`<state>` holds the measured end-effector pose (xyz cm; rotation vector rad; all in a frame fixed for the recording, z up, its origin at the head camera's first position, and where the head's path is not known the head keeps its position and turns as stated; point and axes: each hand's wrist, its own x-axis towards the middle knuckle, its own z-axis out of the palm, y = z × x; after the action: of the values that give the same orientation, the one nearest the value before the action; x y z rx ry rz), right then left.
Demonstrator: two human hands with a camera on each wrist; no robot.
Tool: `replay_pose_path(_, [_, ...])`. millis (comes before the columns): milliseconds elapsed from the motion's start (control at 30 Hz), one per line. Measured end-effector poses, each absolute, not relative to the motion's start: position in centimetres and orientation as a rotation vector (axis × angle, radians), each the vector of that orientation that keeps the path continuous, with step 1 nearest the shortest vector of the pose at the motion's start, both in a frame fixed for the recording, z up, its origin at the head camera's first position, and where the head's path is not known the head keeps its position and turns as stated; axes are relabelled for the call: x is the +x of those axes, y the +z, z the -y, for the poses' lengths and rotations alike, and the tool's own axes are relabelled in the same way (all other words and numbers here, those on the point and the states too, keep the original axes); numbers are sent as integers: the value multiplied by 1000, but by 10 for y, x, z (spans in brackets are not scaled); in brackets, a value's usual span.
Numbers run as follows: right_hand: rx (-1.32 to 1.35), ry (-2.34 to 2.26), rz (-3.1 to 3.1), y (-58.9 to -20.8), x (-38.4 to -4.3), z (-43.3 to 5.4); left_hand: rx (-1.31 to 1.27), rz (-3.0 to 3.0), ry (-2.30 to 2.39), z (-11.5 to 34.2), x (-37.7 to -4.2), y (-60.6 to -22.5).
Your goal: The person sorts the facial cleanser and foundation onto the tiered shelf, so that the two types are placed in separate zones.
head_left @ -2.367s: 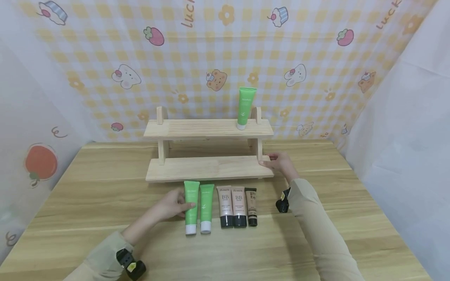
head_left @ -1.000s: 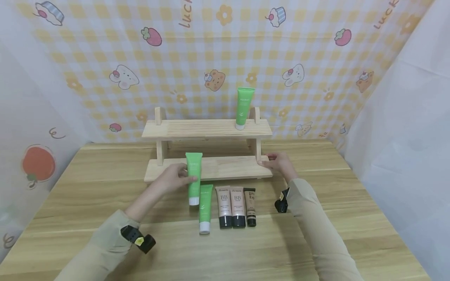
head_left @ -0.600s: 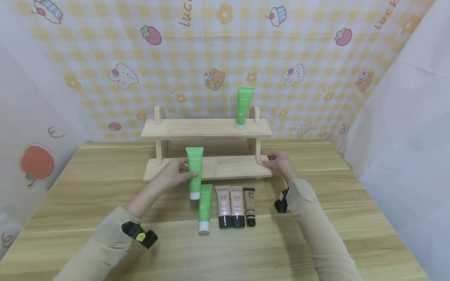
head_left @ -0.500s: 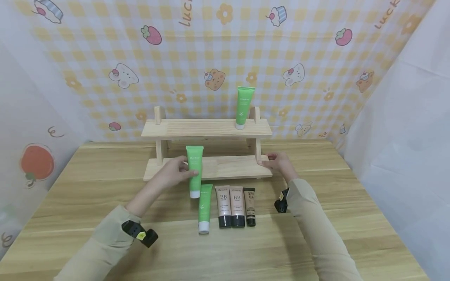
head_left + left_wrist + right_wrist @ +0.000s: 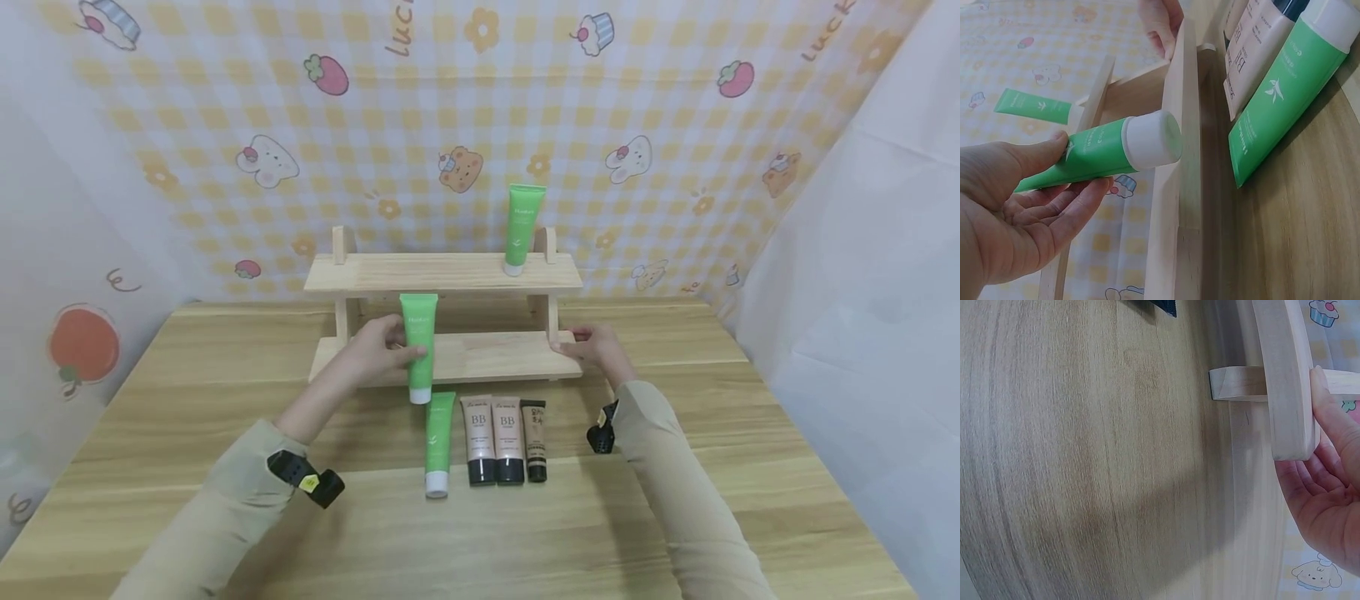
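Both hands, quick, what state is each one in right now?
Left hand: closed, holding a green tube.
Right hand: closed, gripping the right end of the stand's lower board.

Over to the wood-grain table [image 5: 450, 546], and lying flat, well in from its side edges, left to right: a green tube [image 5: 438, 433], white-capped; two pink BB tubes [image 5: 478, 435], black-capped, side by side; a slim brown tube [image 5: 535, 442] just beside. Up along the back edge, a yellow-checked backdrop [image 5: 420, 108] showing strawberries, cupcakes, bears. Beyond the left edge, a pale cloth [image 5: 45, 208] bearing a red fruit print [image 5: 84, 345]; beyond the right, a plain white sheet [image 5: 877, 250].
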<state>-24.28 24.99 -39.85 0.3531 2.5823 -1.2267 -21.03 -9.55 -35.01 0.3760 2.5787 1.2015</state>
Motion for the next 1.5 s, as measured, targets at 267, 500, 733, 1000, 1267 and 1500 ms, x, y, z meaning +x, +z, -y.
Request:
replay_pose_path(267, [350,-1212,-2578,-397,-242,-251,358,-2565,1208,95,-212,-346])
replay_pose_path(500, [344,-1220,-2602,-399,-241,-250,326,-2526,1276,98,-217,-343])
replay_pose_path(733, [347,-1213,-2593,-400,-241,-250,346,-2529,1324,99,-223,-339])
replay_pose_path(1000, [339,-1226,-2584,-400,-242,-249,329,-2563,1281,95,-232,-324])
replay_pose_path(1267, [334,-1213,-2580,-398,-242,-249,333,-2571,1251,89,-243,-316])
replay_pose_path(1500, [347,-1228,-2573,-397,-242,-249,311,-2577,1235,86,-247,-315])
